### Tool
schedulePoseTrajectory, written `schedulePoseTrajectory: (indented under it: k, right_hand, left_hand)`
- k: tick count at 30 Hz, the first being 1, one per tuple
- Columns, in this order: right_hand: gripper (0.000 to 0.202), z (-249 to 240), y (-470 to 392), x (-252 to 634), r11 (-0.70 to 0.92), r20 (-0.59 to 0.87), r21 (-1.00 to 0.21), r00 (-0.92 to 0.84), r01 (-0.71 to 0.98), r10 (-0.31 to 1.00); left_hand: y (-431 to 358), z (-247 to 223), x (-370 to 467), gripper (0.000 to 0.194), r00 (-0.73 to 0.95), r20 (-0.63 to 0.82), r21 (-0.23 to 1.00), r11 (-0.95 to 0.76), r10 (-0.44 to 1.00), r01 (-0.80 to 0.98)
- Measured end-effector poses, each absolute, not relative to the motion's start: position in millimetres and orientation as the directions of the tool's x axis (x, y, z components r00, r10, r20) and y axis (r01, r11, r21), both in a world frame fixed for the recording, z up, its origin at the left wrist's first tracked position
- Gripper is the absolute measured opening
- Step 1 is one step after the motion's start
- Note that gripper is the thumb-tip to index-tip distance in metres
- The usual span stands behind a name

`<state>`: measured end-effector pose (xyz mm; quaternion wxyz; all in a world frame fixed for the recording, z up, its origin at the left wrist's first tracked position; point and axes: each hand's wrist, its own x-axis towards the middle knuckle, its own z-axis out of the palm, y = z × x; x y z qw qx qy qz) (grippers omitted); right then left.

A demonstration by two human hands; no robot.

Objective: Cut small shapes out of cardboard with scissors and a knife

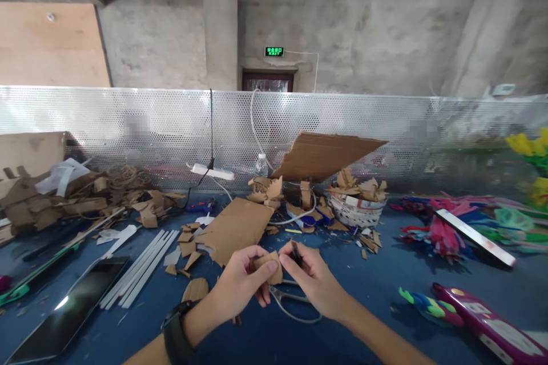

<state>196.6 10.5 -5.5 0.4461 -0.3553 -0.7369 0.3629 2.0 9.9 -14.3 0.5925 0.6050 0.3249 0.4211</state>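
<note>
My left hand (250, 275) pinches a small cut piece of cardboard (275, 275) between thumb and fingers. Close against it on the right, my right hand (314, 276) is closed around a small dark object (295, 252), mostly covered by the fingers, so its kind is unclear. The right thumb tip meets the cardboard's edge. Beneath both hands lies a pair of grey-handled scissors (295, 318), its blades hidden. A rounded cardboard piece (196, 290) rests beside my left wrist, and a larger cardboard sheet (240, 222) lies behind the hands.
White sticks (139, 271) and a black tablet (71, 311) lie at left. Cardboard scraps fill the back left. A woven basket (357, 210) of scraps stands behind, near a power strip (213, 171). At right are a white phone-like slab (476, 238) and a purple device (492, 322).
</note>
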Motion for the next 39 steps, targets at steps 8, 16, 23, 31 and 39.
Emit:
schedulePoseTrajectory:
  k: [8, 16, 23, 31, 39]
  right_hand:
    - [0.042, -0.6, 4.1, 194.5, 0.497, 0.397, -0.843, -0.387, 0.204, 0.833]
    - [0.037, -6.4, 1.2, 192.9, 0.537, 0.405, -0.781, -0.395, 0.319, 0.824]
    - [0.030, -8.3, 13.6, 201.9, 0.633, 0.512, -0.626, -0.373, 0.455, 0.774]
    - [0.051, -11.1, 32.6, 214.1, 0.519, 0.452, -0.695, -0.258, 0.497, 0.854]
    - [0.044, 0.1, 11.2, 203.2, 0.444, 0.357, -0.868, -0.341, 0.222, 0.869]
  left_hand:
    - [7.0, -13.4, 2.4, 0.060, 0.450, 0.115, 0.988, -0.057, 0.885, -0.140]
    - [4.7, -9.9, -0.6, 0.059, 0.549, 0.097, 0.994, -0.058, 0.830, -0.089]
    - [-1.6, -9.9, 0.5, 0.051, 0.606, 0.098, 0.995, -0.063, 0.789, -0.079]
    - [1.4, -8.8, 1.3, 0.048, 0.566, 0.118, 0.982, -0.012, 0.816, -0.188]
    - [2.5, -11.6, 1.2, 0.051, 0.512, 0.136, 0.969, -0.005, 0.848, -0.249]
